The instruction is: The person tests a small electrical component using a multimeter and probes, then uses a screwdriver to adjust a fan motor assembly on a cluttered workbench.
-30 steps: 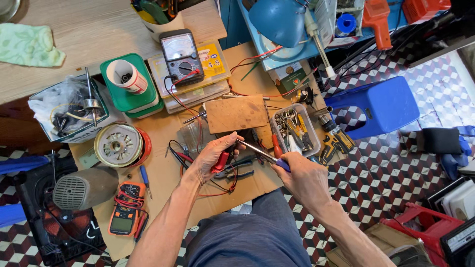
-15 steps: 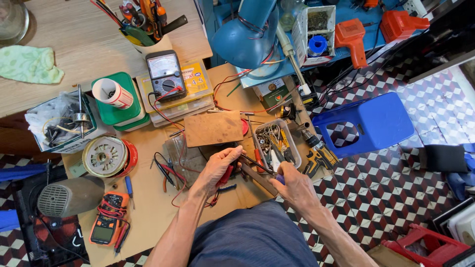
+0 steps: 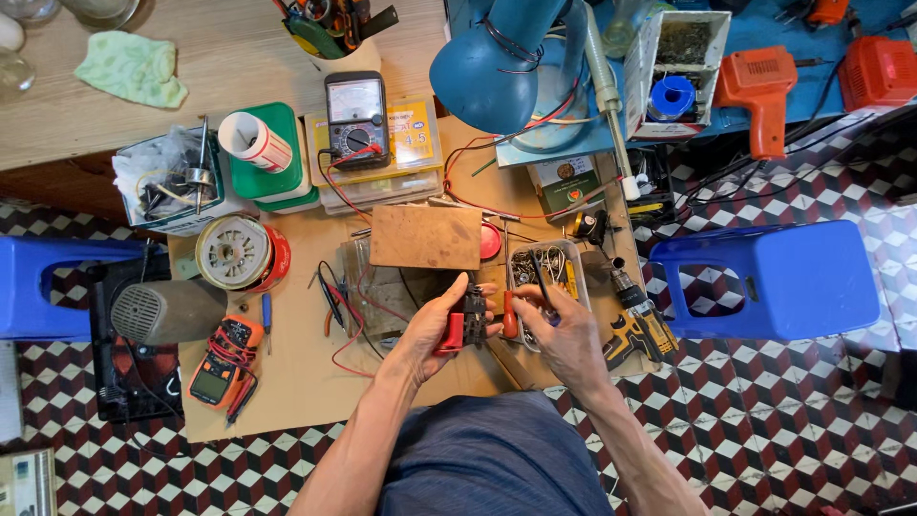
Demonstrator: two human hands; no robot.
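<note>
Left hand [image 3: 435,330] grips one small red-and-black plastic part [image 3: 461,325]; right hand [image 3: 564,334] pinches one red-handled screwdriver [image 3: 510,313], mid-frame, surface [image 3: 296,382] crowded.

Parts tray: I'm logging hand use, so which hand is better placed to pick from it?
Probably the right hand: it hovers over the parts tray, while the left hand holds a small black-and-red part.
</note>
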